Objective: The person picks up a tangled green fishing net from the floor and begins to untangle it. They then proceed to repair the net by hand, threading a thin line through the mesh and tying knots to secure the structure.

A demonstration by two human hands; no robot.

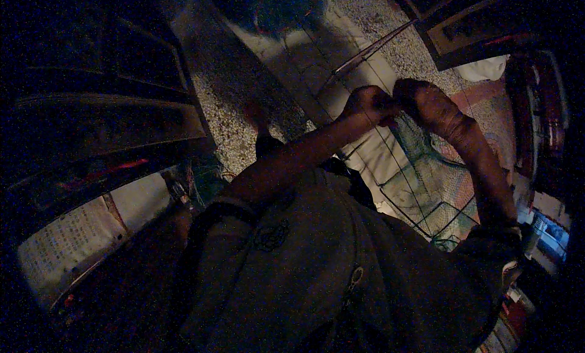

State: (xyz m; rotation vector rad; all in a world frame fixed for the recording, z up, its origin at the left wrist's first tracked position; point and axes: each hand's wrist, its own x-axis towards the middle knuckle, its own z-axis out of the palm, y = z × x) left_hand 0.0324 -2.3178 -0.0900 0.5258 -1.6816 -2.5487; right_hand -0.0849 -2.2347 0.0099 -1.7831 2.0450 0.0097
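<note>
Your left hand (367, 104) and right hand (419, 97) were both clenched, fingers pinching the green mesh net (420, 164) strung on a thin wire frame (390, 188).

Both bare forearms reach up and forward, the curled left hand (367, 105) and fisted right hand (420, 100) meeting knuckle-to-knuckle.

Darkness swallows the shelves (103, 121) at nine o'clock, the fingers of the left hand (368, 104) and right hand (423, 100) blur together, and the green net (426, 170) fades out toward four o'clock
</note>
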